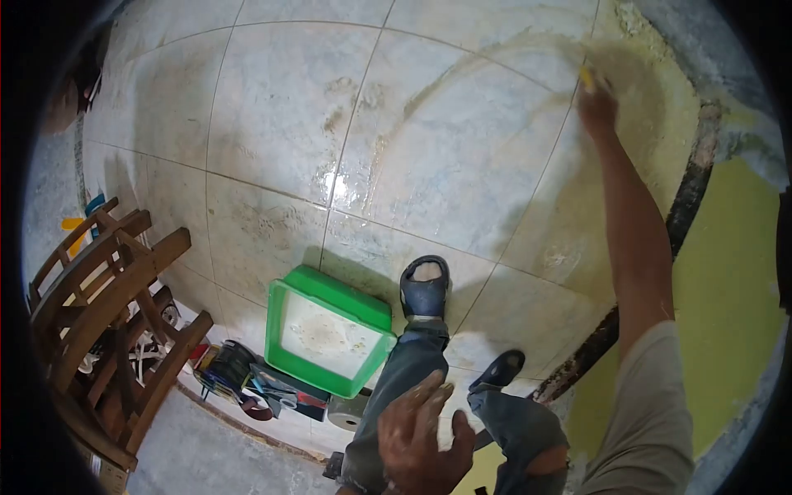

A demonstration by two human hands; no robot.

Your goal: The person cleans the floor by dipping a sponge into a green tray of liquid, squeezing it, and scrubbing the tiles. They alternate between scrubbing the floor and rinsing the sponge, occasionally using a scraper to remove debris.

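Right hand (599,109): gripping yellow thing (586,77), near right edge of floor (280,99)
Left hand (422,441): spread, near leg (406,363)
Tub (274,330): on floor

Right hand (600,109), holding small yellow item (587,77) at tiled floor (285,99) | left hand (419,439), loosely spread, over trouser legs (386,379) | green tub (342,294), cloudy liquid (330,338) inside, beside sandal (424,290) | wooden furniture (165,250), at left
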